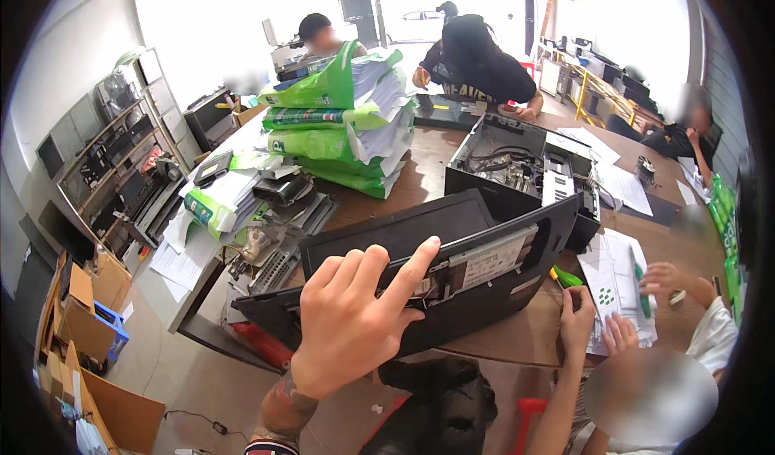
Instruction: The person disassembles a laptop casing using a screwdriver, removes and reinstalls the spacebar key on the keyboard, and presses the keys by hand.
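My left hand [355,310], back upward, grips the upper edge of a broad black computer housing [484,314]. Its index finger is stretched along the edge and the thumb lies below it. The housing stands tilted at the table's near edge, and an opening in it shows a labelled silver drive [488,261]. Against its far side rests a flat black panel [395,233]. My right hand is not in view. Just beyond the housing lies an opened black desktop computer case [525,164] with cables and boards inside.
Green-and-white bags [331,124] are stacked on the brown table [428,164]. Loose computer parts [278,253] lie at its left. Co-workers' hands [575,318] are over papers [617,277] at the right; another person [476,59] works across the table. A black stool [440,398] stands below.
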A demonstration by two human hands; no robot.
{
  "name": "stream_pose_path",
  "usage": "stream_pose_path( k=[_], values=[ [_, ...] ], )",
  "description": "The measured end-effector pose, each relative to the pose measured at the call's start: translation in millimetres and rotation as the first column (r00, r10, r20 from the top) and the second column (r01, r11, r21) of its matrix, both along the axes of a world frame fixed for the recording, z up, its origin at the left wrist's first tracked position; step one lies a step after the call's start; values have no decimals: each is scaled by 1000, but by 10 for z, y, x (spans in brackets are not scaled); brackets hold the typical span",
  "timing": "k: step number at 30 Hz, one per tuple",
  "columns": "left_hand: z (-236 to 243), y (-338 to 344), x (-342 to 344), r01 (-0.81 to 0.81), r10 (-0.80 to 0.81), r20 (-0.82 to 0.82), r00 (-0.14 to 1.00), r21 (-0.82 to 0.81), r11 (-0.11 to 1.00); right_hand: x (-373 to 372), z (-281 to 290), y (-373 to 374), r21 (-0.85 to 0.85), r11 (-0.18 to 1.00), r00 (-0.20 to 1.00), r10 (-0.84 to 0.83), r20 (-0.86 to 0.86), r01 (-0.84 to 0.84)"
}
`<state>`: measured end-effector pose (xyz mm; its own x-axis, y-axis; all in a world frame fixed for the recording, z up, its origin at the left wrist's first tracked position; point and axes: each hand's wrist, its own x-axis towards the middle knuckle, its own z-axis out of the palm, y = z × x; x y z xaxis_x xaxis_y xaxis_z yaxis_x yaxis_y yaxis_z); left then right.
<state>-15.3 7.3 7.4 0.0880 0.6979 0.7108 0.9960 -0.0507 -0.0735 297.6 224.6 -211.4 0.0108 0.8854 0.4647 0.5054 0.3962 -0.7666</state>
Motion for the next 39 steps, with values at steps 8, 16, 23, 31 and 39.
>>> stream_pose_path(
  k=[8,16,23,31,39],
  values=[
    [30,-15,-1,52,-52,-17,999,15,999,9,61,-22,-29,1000,1000,-9,-4,8],
    [56,181,-271,85,-85,3,996,-63,994,-69,9,-26,-46,999,998,-4,-60,1],
    [72,378,-462,122,-123,-1,992,-128,984,-87,72,-45,-23,1000,994,-18,-104,16],
    [94,573,-701,163,-159,34,987,-221,962,-144,51,-7,-21,1000,989,-18,-148,16],
    [132,629,-645,189,-167,101,981,-279,942,-22,30,-22,-44,998,989,-49,-138,44]
  ],
)
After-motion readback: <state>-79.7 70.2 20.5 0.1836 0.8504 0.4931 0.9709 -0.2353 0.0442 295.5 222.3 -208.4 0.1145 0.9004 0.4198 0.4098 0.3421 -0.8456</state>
